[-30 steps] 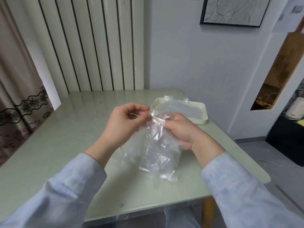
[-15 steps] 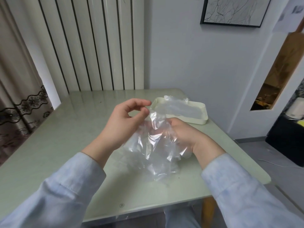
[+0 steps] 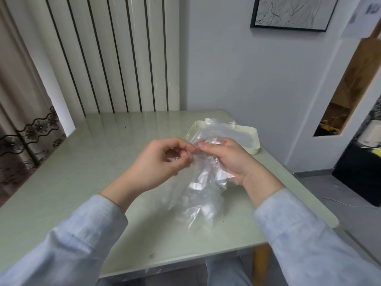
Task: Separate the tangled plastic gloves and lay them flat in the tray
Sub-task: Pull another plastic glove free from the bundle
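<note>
A crumpled bunch of clear plastic gloves (image 3: 201,190) hangs above the pale green table (image 3: 86,168), held up between both hands. My left hand (image 3: 158,164) pinches the film at its top edge with curled fingers and thumb. My right hand (image 3: 228,159) grips the bunch from the right, its fingertips meeting the left hand's at the top. Behind the hands, near the table's far right corner, stands a white rectangular tray (image 3: 252,141) with clear plastic (image 3: 224,129) lying in it.
A ribbed white radiator (image 3: 115,54) and a wall stand behind the table. The table's right edge (image 3: 321,203) drops to a grey floor, with a black cabinet (image 3: 358,172) further right. A curtain (image 3: 18,120) hangs at the left.
Both hands have drawn together at the top of the bunch, and the left thumb and fingers have closed on the film. The hanging plastic has shifted and stretched downward.
</note>
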Tool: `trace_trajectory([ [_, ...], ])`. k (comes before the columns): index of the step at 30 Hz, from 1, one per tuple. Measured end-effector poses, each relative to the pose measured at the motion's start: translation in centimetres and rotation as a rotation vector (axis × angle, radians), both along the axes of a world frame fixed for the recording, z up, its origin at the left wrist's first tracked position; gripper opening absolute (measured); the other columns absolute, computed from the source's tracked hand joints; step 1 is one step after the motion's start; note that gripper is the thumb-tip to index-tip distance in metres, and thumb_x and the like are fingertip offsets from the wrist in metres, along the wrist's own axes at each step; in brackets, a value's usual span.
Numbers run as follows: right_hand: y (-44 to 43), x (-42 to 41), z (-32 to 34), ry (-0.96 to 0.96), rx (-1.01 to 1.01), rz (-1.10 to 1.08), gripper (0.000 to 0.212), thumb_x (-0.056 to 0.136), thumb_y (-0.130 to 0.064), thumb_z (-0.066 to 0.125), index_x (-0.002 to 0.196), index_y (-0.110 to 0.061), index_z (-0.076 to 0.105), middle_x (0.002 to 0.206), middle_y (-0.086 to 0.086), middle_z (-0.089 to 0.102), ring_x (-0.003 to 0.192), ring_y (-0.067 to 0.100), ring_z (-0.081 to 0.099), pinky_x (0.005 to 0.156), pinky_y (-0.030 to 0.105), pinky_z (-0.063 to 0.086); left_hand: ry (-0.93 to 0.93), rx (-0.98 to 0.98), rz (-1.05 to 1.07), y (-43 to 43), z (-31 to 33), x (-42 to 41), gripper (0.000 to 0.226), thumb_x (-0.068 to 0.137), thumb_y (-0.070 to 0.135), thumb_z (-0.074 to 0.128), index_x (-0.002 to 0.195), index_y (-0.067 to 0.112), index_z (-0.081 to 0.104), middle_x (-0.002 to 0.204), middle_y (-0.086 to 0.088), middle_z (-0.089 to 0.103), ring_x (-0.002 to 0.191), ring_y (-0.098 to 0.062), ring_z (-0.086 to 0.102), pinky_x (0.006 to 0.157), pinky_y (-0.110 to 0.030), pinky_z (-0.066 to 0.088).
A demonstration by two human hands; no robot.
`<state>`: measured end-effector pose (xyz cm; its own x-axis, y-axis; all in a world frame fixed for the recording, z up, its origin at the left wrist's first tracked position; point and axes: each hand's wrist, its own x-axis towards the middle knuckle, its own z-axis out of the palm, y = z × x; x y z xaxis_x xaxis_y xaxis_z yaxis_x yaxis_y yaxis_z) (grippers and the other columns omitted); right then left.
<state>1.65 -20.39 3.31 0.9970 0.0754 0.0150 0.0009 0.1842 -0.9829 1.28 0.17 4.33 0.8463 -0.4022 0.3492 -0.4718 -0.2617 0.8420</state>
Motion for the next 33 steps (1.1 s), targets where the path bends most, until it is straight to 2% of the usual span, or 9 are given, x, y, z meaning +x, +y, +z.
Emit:
trace_trajectory([
  [3, 0.0, 0.1, 0.1, -0.020, -0.054, -0.048, 0.021, 0.087, -0.013, 0.077, 0.105, -0.004, 0.074, 0.105, 0.020, 0.075, 0.099, 0.036, 0.074, 0.094, 0.056, 0.057, 0.027, -0.010, -0.062, 0.0, 0.1, 0.0, 0.014, 0.095, 0.002, 0.065, 0.094, 0.013, 0.073, 0.083, -0.017, 0.069, 0.077, -0.019, 0.072, 0.066, -0.028, 0.056],
  [7, 0.1, 0.0, 0.1, -0.020, -0.050, -0.054, 0.013, 0.089, -0.010, 0.074, 0.100, -0.003, 0.074, 0.099, 0.020, 0.074, 0.088, 0.035, 0.074, 0.087, 0.055, 0.057, 0.109, 0.124, -0.105, 0.1, 0.2, 0.0, 0.012, 0.097, 0.006, 0.062, 0.095, 0.015, 0.071, 0.074, -0.003, 0.061, 0.055, -0.013, 0.059, 0.054, -0.021, 0.046],
  [11, 0.4, -0.2, -0.1, -0.015, -0.068, -0.056, 0.016, 0.090, -0.010, 0.074, 0.103, -0.001, 0.073, 0.096, 0.018, 0.075, 0.080, 0.030, 0.074, 0.072, 0.042, 0.061, 0.140, 0.142, -0.078, 0.1, -0.3, -0.1, 0.010, 0.099, 0.019, 0.064, 0.096, 0.018, 0.074, 0.065, 0.004, 0.061, 0.050, -0.004, 0.046, 0.053, -0.016, 0.040],
  [14, 0.3, -0.2, -0.3, -0.023, -0.097, -0.063, 0.018, 0.090, -0.012, 0.074, 0.103, -0.001, 0.073, 0.099, 0.022, 0.074, 0.085, 0.031, 0.073, 0.078, 0.044, 0.060, 0.158, 0.151, -0.047, 0.1, -0.1, -0.3, 0.022, 0.102, 0.029, 0.058, 0.098, 0.021, 0.077, 0.055, 0.008, 0.054, 0.049, -0.005, 0.043, 0.052, -0.015, 0.037],
  [16, 0.3, -0.1, -0.3, -0.028, -0.117, -0.058, 0.017, 0.090, -0.014, 0.075, 0.102, -0.002, 0.074, 0.103, 0.023, 0.075, 0.089, 0.032, 0.073, 0.083, 0.046, 0.059, 0.192, 0.172, -0.021, 0.3, 0.3, -0.5, 0.031, 0.103, 0.040, 0.052, 0.098, 0.025, 0.079, 0.053, 0.006, 0.056, 0.048, -0.006, 0.044, 0.050, -0.015, 0.036],
  [20, 0.3, 0.0, -0.3, -0.031, -0.125, -0.038, 0.015, 0.090, -0.014, 0.074, 0.101, -0.003, 0.074, 0.095, 0.017, 0.076, 0.084, 0.029, 0.074, 0.075, 0.041, 0.059, 0.283, 0.199, -0.055, 0.9, 1.1, -0.8, 0.041, 0.085, 0.058, 0.059, 0.093, 0.023, 0.080, 0.057, 0.000, 0.062, 0.053, -0.005, 0.055, 0.048, -0.016, 0.033],
  [23, 0.4, 0.0, -0.3, -0.023, -0.126, -0.034, 0.021, 0.091, -0.013, 0.074, 0.105, 0.001, 0.073, 0.097, 0.018, 0.075, 0.084, 0.029, 0.073, 0.078, 0.042, 0.059, 0.331, 0.200, -0.134, 1.7, 1.4, -0.7, 0.029, 0.068, 0.047, 0.076, 0.090, 0.029, 0.081, 0.064, -0.001, 0.065, 0.058, -0.005, 0.060, 0.048, -0.022, 0.025],
  [28, 0.6, 0.1, -0.6, -0.041, -0.154, -0.025, 0.026, 0.091, -0.014, 0.074, 0.109, 0.004, 0.072, 0.107, 0.025, 0.074, 0.091, 0.031, 0.073, 0.088, 0.044, 0.057, 0.302, 0.023, -0.209, 2.0, 1.6, -0.6, 0.017, 0.072, 0.026, 0.079, 0.088, 0.032, 0.081, 0.077, 0.002, 0.076, 0.053, -0.012, 0.033, 0.045, -0.022, 0.020],
  [33, 0.7, 0.3, -0.7, -0.074, -0.186, 0.007, 0.009, 0.093, -0.002, 0.066, 0.098, -0.001, 0.074, 0.072, 0.004, 0.070, 0.061, 0.016, 0.067, 0.059, 0.025, 0.052, 0.199, -0.022, -0.310, 2.3, 2.1, -0.7, 0.038, 0.089, -0.005, 0.069, 0.098, 0.031, 0.079, 0.100, -0.001, 0.079, 0.050, -0.009, 0.034, 0.045, -0.018, 0.027],
])
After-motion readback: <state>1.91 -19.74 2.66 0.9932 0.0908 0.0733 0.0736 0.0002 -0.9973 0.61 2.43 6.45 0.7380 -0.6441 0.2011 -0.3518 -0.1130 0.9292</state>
